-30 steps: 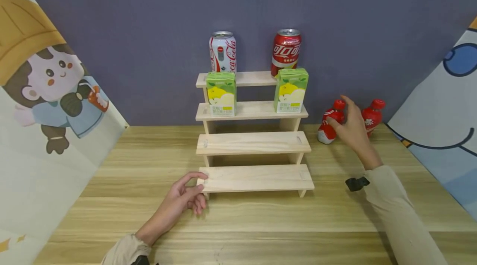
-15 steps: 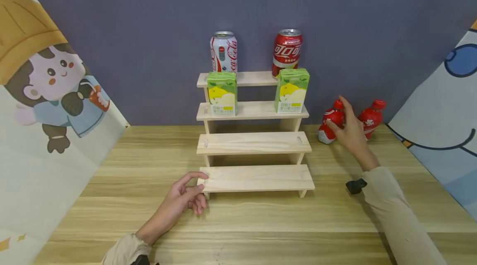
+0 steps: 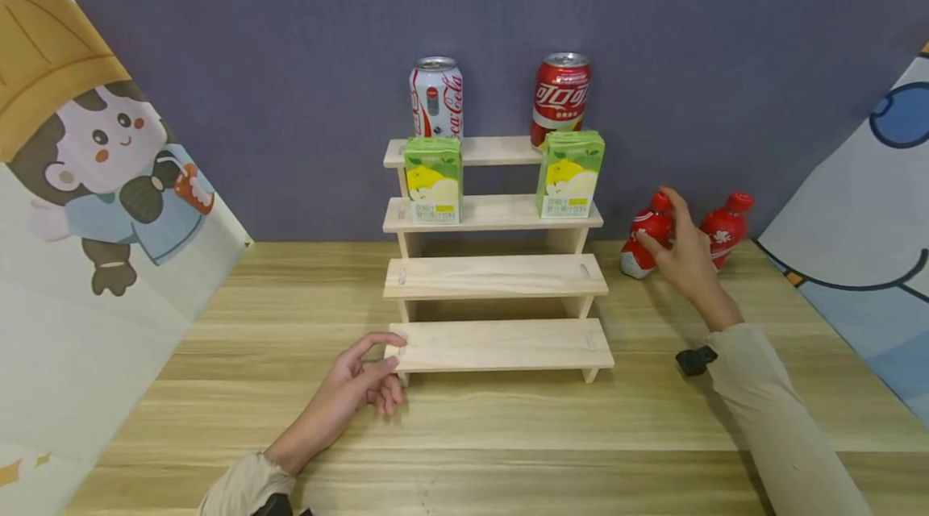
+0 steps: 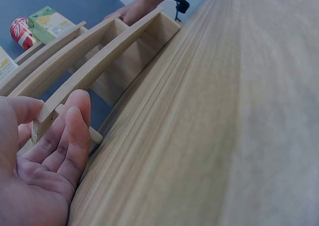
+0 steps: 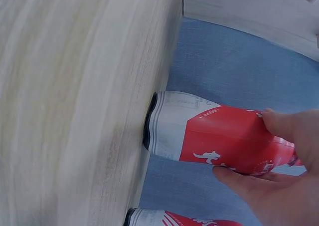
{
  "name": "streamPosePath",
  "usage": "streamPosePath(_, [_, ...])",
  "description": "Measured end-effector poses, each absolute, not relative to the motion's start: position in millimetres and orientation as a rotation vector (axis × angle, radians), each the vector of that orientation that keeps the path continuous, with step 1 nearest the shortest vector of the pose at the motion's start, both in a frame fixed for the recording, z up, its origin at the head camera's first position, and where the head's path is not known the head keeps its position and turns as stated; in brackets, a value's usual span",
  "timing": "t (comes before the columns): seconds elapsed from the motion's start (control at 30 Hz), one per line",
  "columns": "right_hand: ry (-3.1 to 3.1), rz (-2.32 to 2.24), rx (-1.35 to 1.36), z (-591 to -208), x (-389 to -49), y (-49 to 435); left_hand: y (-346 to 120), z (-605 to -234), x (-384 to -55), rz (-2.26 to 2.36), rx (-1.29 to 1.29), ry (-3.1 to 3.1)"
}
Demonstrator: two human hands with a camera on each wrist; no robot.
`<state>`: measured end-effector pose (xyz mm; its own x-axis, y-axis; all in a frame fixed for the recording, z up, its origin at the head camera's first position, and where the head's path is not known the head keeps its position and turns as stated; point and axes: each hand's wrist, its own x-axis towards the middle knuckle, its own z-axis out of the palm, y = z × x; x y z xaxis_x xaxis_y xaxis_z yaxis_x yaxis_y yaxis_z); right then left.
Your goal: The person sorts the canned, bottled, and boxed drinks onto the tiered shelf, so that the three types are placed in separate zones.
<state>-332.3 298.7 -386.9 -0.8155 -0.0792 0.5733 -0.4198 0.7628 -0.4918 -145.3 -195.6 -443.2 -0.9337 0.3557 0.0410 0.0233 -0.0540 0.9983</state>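
My left hand (image 3: 344,391) pinches the left end of the lowest step of a pale wooden tiered display rack (image 3: 501,347). In the left wrist view, its thumb and a finger lie against that step's end. To the right of the rack, my right hand (image 3: 685,258) holds a red bottle (image 3: 653,219) with a white lower part. Thumb and fingers lie on opposite sides of its upper body, as the right wrist view shows; the bottle (image 5: 219,136) stands on the table. A second red bottle (image 3: 726,226) stands just right of the hand, partly hidden behind it.
A white cola can (image 3: 437,101) and a red cola can (image 3: 562,97) stand on the top step. Two green juice cartons (image 3: 433,181) stand one step below. A dark wall (image 3: 312,97) rises behind the wooden table (image 3: 508,443), with printed panels at both sides.
Almost nothing differs. My right hand has shifted very slightly around the left red bottle, and the view has tilted a little. My left hand stays on the rack.
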Motion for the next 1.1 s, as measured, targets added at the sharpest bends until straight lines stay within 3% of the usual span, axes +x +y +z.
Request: streamPosePath(1.1, [-2.407, 0.838, 0.378, -388.3, -332.5, 295.2, -197.2, -444.1, -145.9, 2.081, 0.408, 2.0])
